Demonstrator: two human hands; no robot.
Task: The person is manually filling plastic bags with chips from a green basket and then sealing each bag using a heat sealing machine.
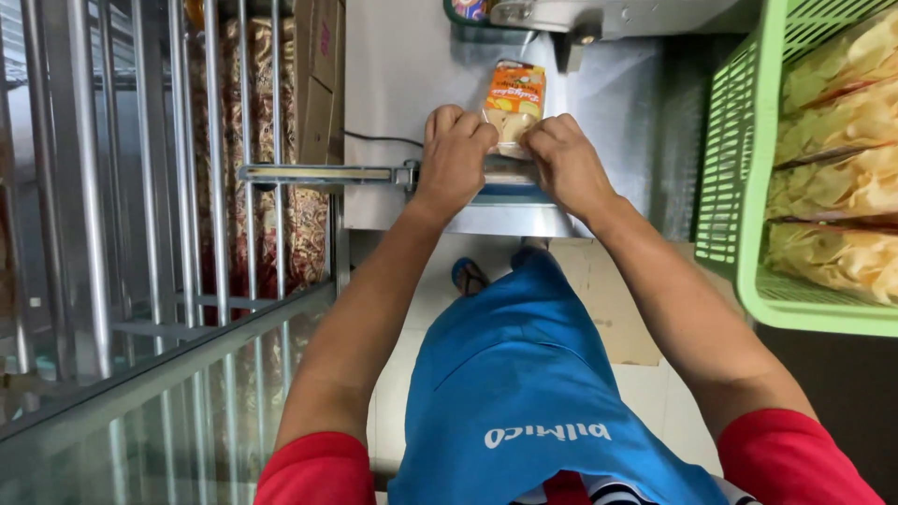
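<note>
A small clear snack bag (512,105) with an orange printed label lies on the steel tabletop (393,84). Its near end sits over a heat sealer (505,192) at the table's front edge. My left hand (456,154) pinches the bag's near left corner with curled fingers. My right hand (563,159) grips the near right corner the same way. The sealer's long arm (318,174) sticks out to the left, level with my left hand.
A green plastic basket (748,187) with several bags of pale chips stands at the right. Metal racks (140,234) fill the left side, with cardboard boxes (318,75) behind them. A grey machine (599,17) sits at the table's far edge.
</note>
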